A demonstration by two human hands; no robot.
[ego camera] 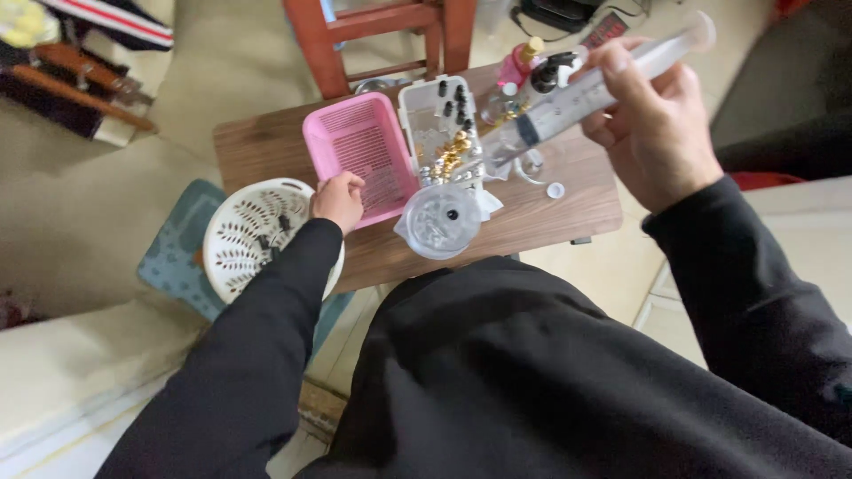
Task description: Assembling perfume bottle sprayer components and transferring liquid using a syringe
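Starting at my left hand (338, 200), I see it curled loosely at the near corner of the pink basket (361, 155), fingers resting on its rim rather than gripping anything; just outboard of that hand sits a white slotted basket (251, 233) on a blue stool. My worry here is that a nudge from this hand could slide the pink basket into the clear round cup (441, 220) right beside it, which stands close to the table (266, 146) edge and might tip off. Between my hands, a clear tray of small gold and black parts (446, 133) lies under the syringe tip, so any drip or slip would land among them. My right hand (652, 124) is closed around the barrel of a large clear syringe (586, 93), held raised and slanting down toward my left. The syringe looks translucent, with a dark plunger seal partway along and its plunger drawn out behind my fingers.
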